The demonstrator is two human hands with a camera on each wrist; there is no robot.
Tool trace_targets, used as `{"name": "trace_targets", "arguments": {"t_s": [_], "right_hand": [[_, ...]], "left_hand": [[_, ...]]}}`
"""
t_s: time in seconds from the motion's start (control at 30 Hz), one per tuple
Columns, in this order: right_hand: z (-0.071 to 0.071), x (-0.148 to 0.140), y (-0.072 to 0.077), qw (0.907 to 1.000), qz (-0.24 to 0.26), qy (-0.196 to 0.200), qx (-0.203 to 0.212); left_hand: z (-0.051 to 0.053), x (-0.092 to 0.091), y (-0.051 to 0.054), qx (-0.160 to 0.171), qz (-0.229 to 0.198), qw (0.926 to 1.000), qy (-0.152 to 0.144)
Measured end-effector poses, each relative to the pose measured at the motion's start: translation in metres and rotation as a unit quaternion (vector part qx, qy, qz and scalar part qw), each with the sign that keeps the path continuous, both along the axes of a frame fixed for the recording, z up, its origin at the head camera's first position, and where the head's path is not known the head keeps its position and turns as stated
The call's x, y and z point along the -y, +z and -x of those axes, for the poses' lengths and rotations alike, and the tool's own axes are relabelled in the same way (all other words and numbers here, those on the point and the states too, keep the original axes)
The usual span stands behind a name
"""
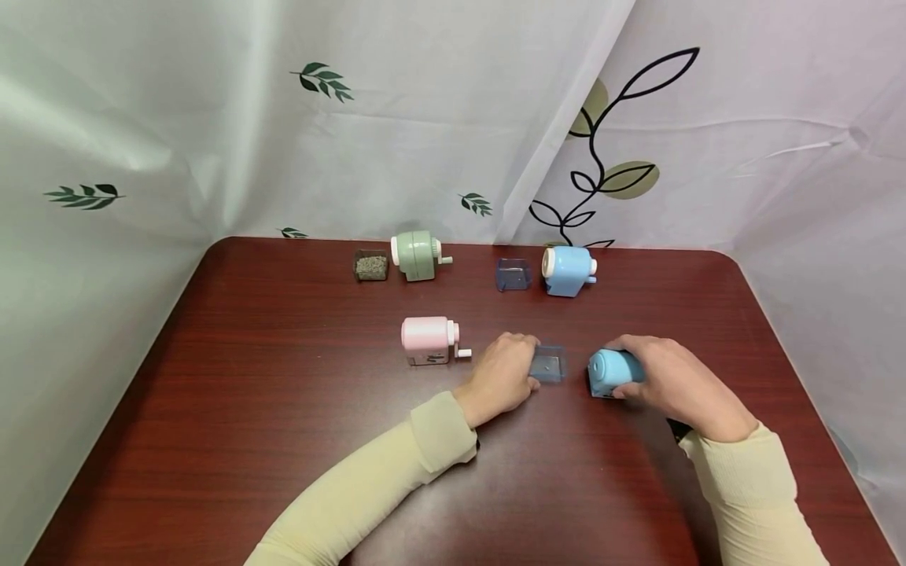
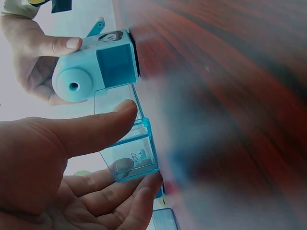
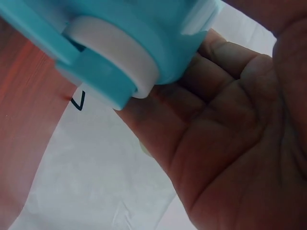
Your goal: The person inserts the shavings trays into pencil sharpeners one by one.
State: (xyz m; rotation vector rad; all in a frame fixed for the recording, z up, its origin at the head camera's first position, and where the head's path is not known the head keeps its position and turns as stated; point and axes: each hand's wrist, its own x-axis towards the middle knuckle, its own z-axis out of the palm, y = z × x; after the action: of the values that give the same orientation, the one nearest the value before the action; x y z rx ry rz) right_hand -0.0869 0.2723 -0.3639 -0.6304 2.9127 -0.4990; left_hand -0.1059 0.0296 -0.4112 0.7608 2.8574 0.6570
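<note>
My left hand [image 1: 501,373] holds a clear blue shavings drawer [image 1: 548,365] by its left end, low over the dark red table. In the left wrist view the thumb and fingers lie on opposite sides of this drawer [image 2: 134,155], and no shavings show in it. To the right, my right hand [image 1: 672,381] grips a teal crank pencil sharpener [image 1: 614,369] around its body. The sharpener's round pencil hole and open drawer slot [image 2: 117,67] face the drawer. A white ring and the teal crank [image 3: 98,79] show close up in the right wrist view.
A pink sharpener [image 1: 427,339] stands left of my left hand. Along the back are a green sharpener [image 1: 416,255], a drawer with shavings [image 1: 371,268], a blue sharpener [image 1: 566,271] and its dark clear drawer [image 1: 513,275]. A patterned curtain [image 1: 396,141] hangs behind the table.
</note>
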Motion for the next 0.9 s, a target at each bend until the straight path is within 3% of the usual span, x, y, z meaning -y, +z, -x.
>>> {"name": "trace_targets", "arguments": {"t_s": [0.33, 0.67, 0.9], "right_hand": [[0.000, -0.004, -0.002, 0.9999, 0.007, -0.009, 0.009], [0.000, -0.006, -0.002, 0.9998, 0.011, -0.012, 0.014], [0.001, -0.007, -0.003, 0.9998, 0.009, -0.013, 0.013]], "left_hand": [[-0.006, -0.009, -0.001, -0.012, 0.011, 0.9995, -0.025], [-0.010, -0.019, -0.006, -0.031, 0.040, 0.9983, -0.031], [-0.011, -0.026, -0.007, -0.021, 0.044, 0.9984, -0.029]]}}
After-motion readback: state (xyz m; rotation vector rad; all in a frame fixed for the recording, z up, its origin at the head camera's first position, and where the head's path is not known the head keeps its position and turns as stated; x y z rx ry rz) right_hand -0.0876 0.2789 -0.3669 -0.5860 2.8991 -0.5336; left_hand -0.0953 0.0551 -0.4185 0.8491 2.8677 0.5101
